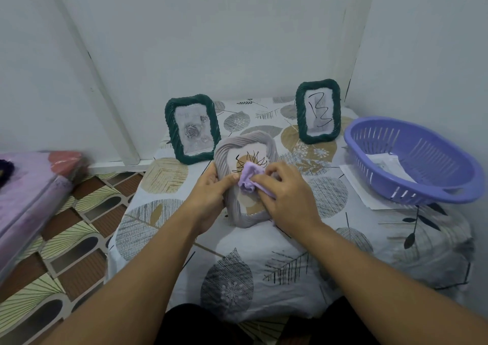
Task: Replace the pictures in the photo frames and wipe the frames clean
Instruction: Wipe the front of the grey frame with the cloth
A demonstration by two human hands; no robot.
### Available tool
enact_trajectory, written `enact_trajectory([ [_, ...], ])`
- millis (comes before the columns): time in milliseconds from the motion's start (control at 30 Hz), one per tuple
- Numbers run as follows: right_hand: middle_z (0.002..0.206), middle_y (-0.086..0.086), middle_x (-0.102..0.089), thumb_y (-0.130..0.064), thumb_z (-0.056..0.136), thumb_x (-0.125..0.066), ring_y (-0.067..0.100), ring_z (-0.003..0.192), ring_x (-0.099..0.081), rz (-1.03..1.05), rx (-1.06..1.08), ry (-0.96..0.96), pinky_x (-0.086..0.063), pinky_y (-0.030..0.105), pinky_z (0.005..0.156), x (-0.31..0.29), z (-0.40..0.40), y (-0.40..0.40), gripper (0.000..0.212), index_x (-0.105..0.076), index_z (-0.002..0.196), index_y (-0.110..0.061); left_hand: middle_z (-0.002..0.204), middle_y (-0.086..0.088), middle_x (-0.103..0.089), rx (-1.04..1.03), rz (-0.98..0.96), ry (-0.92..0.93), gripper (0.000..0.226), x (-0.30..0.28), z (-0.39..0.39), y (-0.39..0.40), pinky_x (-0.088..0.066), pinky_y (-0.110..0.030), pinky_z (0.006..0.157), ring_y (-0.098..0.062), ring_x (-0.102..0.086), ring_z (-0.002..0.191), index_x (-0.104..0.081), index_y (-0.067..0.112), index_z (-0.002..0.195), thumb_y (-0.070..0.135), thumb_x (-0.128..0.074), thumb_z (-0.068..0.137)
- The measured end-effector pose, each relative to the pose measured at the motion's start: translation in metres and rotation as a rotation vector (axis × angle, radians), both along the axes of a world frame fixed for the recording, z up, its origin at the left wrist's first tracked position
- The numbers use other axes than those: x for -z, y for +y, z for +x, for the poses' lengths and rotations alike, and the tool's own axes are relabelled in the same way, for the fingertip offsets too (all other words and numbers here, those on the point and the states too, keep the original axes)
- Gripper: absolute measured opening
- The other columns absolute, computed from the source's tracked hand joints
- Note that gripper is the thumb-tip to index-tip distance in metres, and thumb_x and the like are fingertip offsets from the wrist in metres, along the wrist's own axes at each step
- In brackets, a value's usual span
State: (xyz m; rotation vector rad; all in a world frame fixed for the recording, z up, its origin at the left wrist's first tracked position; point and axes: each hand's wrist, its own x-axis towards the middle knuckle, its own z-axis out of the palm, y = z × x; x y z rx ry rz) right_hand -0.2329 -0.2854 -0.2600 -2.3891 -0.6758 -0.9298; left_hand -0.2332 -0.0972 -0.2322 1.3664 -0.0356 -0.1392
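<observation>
Grey frame edge gripped by left fingers; right fingers pinch purple cloth

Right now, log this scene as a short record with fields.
surface: table under a leaf-print cloth
left hand: grips the grey frame by its left edge
right hand: presses a purple cloth on the grey frame's glass
green frames: two, upright at the back; left frame shows roses, right frame a black scribble
basket: purple, at the right, papers inside, one sheet under it
step: wiping the grey frame
</observation>
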Motion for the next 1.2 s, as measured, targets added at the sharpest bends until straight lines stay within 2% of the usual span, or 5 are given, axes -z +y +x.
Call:
enact_trajectory([
  [267,0.104,0.000,-0.058,-0.027,0.091,-0.074,0.018,0.089,-0.049,0.022,-0.014,-0.007,-0.048,0.031,0.061,0.007,-0.006,0.004,0.015,-0.075,0.106,-0.022,0.115,-0.012,-0.076,0.008,-0.011,0.001,0.027,-0.003,-0.001,-0.001,-0.062,-0.035,0.077,-0.025,-0.075,0.097,-0.059,0.015,0.126,0.001,-0.053,0.103],
  [533,0.103,0.000,-0.056,-0.026,0.091,-0.074,0.020,0.085,-0.051,0.082,0.007,0.000,-0.044,0.030,0.062,-0.029,0.024,0.019,0.014,-0.076,0.105,-0.023,0.125,-0.012,-0.073,0.007,-0.036,-0.012,0.036,-0.001,-0.001,-0.002,-0.056,-0.046,0.097,-0.029,-0.071,0.112,-0.057,0.017,0.134,0.002,-0.056,0.102],
  [733,0.106,0.000,-0.055,-0.028,0.092,-0.072,0.020,0.088,-0.049,0.113,0.012,0.023,-0.047,0.034,0.065,-0.018,0.013,0.024,0.016,-0.076,0.106,-0.023,0.123,-0.012,-0.073,0.022,-0.036,-0.029,0.034,-0.002,-0.002,-0.001,-0.059,-0.041,0.089,-0.028,-0.072,0.109,-0.058,0.017,0.132,0.001,-0.054,0.103],
  [933,0.104,-0.002,-0.052,-0.027,0.092,-0.071,0.021,0.086,-0.053,0.209,0.085,0.066,-0.051,0.038,0.062,-0.034,0.027,0.034,0.015,-0.075,0.106,-0.024,0.124,-0.012,-0.073,0.019,-0.037,-0.032,0.038,-0.002,-0.003,-0.002,-0.056,-0.046,0.098,-0.030,-0.071,0.111,-0.056,0.019,0.135,0.000,-0.053,0.103],
  [1200,0.102,-0.002,-0.053,-0.025,0.091,-0.073,0.017,0.085,-0.048,0.134,0.084,0.000,-0.042,0.028,0.058,-0.039,0.025,0.027,0.010,-0.076,0.101,-0.023,0.124,-0.012,-0.073,0.005,-0.008,-0.020,0.037,-0.002,-0.003,-0.002,-0.052,-0.052,0.103,-0.031,-0.070,0.112,-0.057,0.021,0.134,0.003,-0.057,0.102],
])
